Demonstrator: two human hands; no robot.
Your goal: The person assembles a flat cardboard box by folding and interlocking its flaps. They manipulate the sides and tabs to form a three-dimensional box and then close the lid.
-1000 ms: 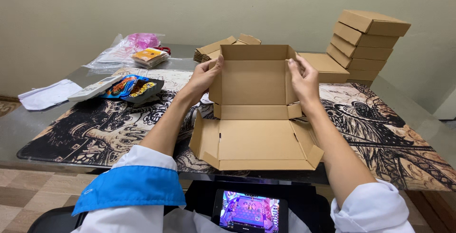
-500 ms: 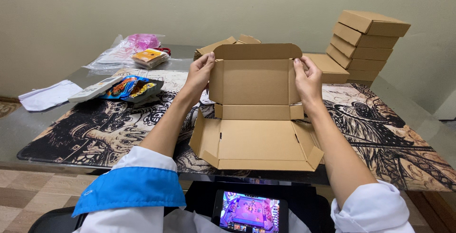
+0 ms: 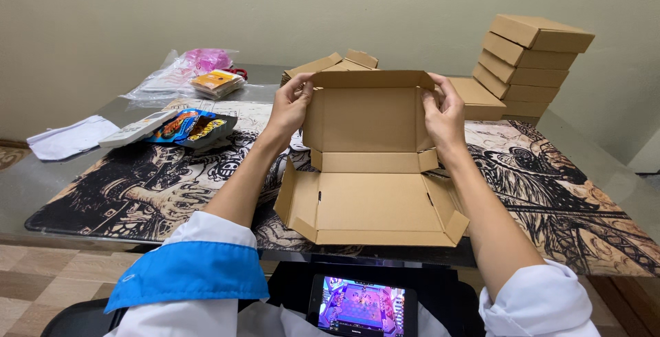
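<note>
Cardboard box (image 3: 371, 172): lid raised as before; left hand (image 3: 290, 106), right hand (image 3: 443, 113) now pinching its upper corners.

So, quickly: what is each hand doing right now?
Left hand: closed on the left edge of the box lid.
Right hand: closed on the lid's right edge.

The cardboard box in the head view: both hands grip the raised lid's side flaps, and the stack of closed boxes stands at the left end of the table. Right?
Not quite. The head view shows the stack of closed boxes at the right end of the table. The rest holds: the left hand and right hand grip the side flaps of the cardboard box.
</note>
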